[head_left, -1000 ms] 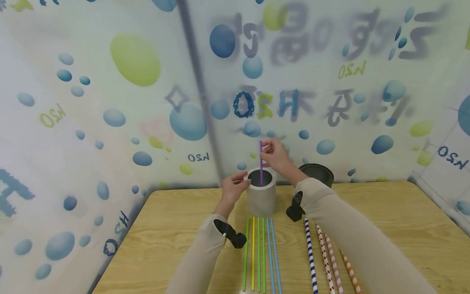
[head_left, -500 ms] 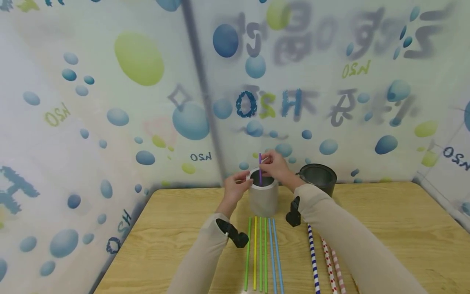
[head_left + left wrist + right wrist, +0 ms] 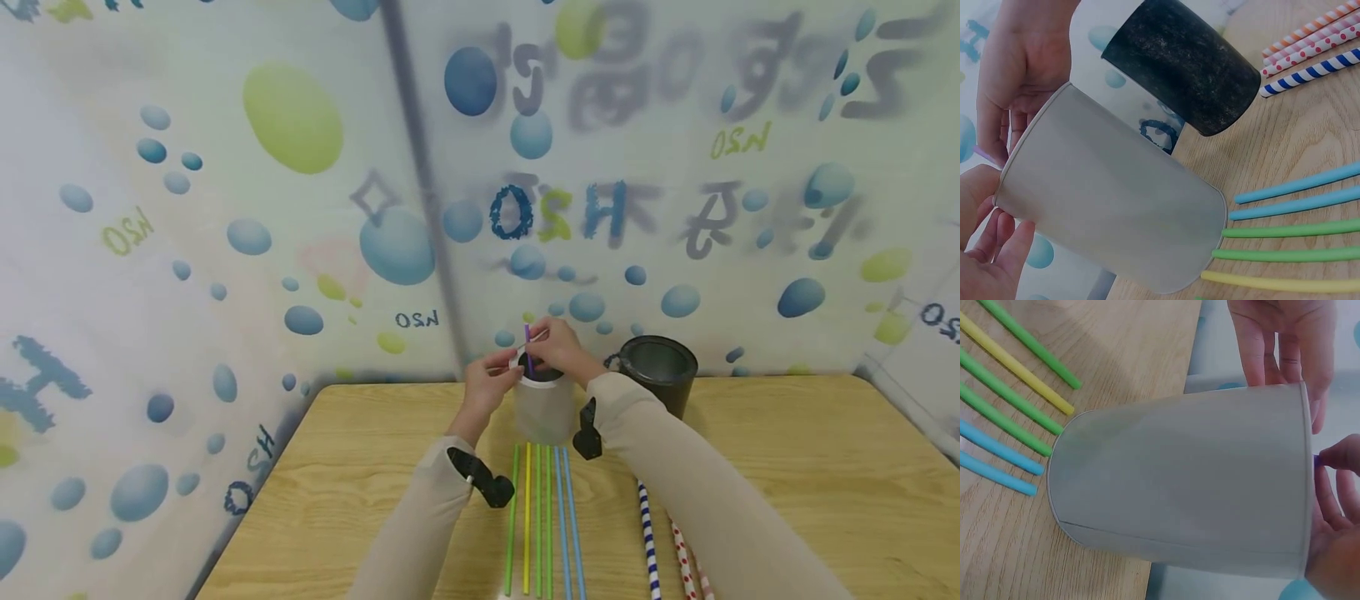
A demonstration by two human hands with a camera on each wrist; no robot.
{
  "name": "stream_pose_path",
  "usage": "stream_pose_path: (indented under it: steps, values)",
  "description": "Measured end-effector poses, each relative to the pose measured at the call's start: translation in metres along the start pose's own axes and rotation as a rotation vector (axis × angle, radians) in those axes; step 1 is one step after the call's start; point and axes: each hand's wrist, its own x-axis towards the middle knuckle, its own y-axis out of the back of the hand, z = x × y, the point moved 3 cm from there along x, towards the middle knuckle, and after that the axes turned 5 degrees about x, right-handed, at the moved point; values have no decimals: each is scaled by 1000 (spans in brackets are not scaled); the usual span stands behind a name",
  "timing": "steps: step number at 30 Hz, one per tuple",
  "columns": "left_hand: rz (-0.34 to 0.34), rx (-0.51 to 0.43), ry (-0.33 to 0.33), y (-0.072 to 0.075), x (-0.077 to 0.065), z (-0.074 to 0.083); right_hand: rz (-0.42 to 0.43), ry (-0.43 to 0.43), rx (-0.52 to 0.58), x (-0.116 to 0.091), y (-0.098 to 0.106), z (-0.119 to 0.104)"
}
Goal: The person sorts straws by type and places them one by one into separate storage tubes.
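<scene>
An off-white cylindrical bucket (image 3: 544,414) stands upright near the table's back edge. My left hand (image 3: 486,387) holds its rim from the left, thumb over the edge and fingers outside. Above the opening, my right hand (image 3: 558,346) pinches a purple straw (image 3: 527,335), whose lower part is inside the bucket. In the left wrist view only a short piece of the purple straw (image 3: 986,155) shows by the right fingertips. The bucket's wall (image 3: 1185,481) hides the straw's lower end in the right wrist view.
Green straws (image 3: 538,525), a yellow straw (image 3: 527,542) and blue straws (image 3: 562,517) lie side by side in front of the bucket. A black bucket (image 3: 681,390) stands to its right. Patterned straws (image 3: 648,546) lie partly under my right sleeve. A printed wall rises behind the table.
My right hand has come down with the purple straw, which is now deeper in the off-white bucket. My left hand stays at the rim. The head view has shifted slightly.
</scene>
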Motion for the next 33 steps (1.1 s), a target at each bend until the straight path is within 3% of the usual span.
stream_pose_path:
  steps: [8, 19, 24, 33]
  values:
    - [7, 13, 11, -4, 2, -2, 46, -13, -34, -1, 2, 1]
    - [11, -14, -49, -3, -3, -1, 62, -30, -4, 1, 5, 5]
    - [14, -11, 6, -5, -1, -3, 44, -37, 24, 0, 8, 6]
    - [29, 3, 27, -3, 1, -6, 9, -19, 48, -5, 12, -1]
